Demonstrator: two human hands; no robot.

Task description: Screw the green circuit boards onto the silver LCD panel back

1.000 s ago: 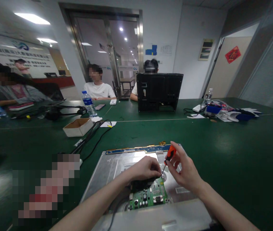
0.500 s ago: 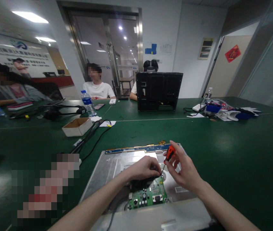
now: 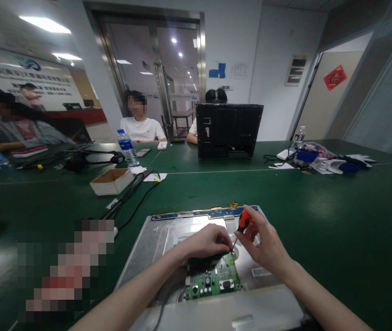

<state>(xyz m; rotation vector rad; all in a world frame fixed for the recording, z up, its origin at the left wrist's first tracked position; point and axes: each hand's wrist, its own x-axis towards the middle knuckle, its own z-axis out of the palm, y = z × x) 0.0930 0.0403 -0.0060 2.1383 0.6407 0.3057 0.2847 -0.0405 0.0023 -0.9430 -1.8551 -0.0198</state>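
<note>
A metal display panel (image 3: 161, 234) lies on the table in front of me, with a green circuit board (image 3: 213, 280) on its back. My right hand (image 3: 263, 234) grips a small orange and black screwdriver (image 3: 245, 220) by its handle. The screwdriver is tilted, its tip down at the board's upper right corner. My left hand (image 3: 210, 241) is closed right by that tip, its fingers curled at the board's top edge. Whatever its fingertips pinch, perhaps the tip or a screw, is hidden.
A small open cardboard box (image 3: 111, 181), black cables (image 3: 141, 202) and a water bottle (image 3: 127, 147) lie to the left. A black monitor housing (image 3: 229, 131) stands opposite, a person behind it. White gloves and bags (image 3: 334, 163) are piled at the right. Two other people (image 3: 142, 126) sit around the table.
The screwdriver's handle has turned slightly in my right fingers, and those fingers have shifted a little downward. My left hand has stayed in place at the tip.
</note>
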